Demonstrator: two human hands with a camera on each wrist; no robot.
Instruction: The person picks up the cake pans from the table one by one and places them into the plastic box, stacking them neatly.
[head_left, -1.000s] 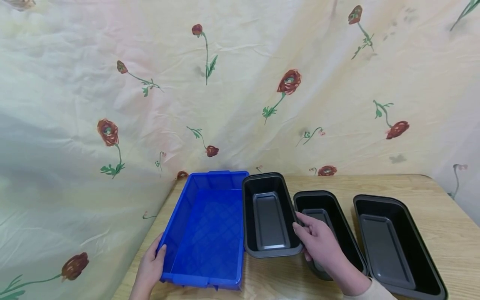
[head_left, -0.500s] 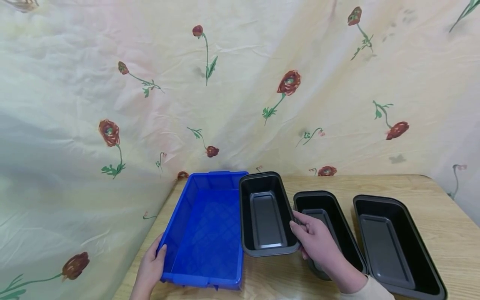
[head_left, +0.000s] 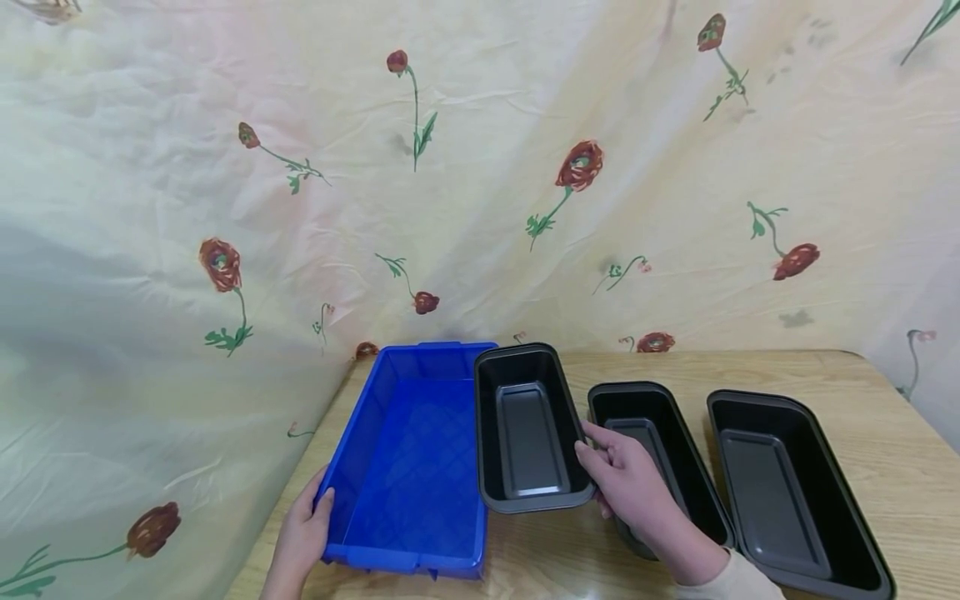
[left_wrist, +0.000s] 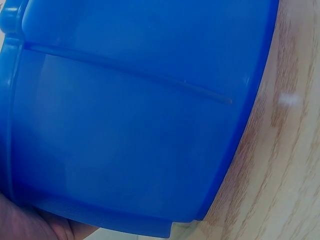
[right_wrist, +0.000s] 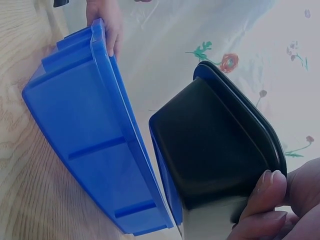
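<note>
A shallow blue plastic bin (head_left: 412, 467) stands on the table at the left of the head view, its inside bare. My left hand (head_left: 302, 527) grips its left wall near the front corner, thumb over the rim. My right hand (head_left: 628, 482) holds a dark loaf pan (head_left: 531, 442) by its right rim, thumb on top and fingers curled underneath. Raised above the table, the pan overlaps the bin's right rim in the head view. From the right wrist view, the pan's dark outer wall (right_wrist: 210, 135) shows close beside the bin (right_wrist: 100, 130), with fingertips under its rim.
Two more dark loaf pans lie on the wooden table (head_left: 780, 371) to the right: one (head_left: 675, 433) partly behind my right hand, the other (head_left: 795, 492) farther right. A flowered cloth (head_left: 480, 167) hangs behind the table and along its left side.
My right hand has carried the held loaf pan slightly left, so it overlaps the blue bin's right rim more. The left hand, bin and other two pans have stayed in place.
</note>
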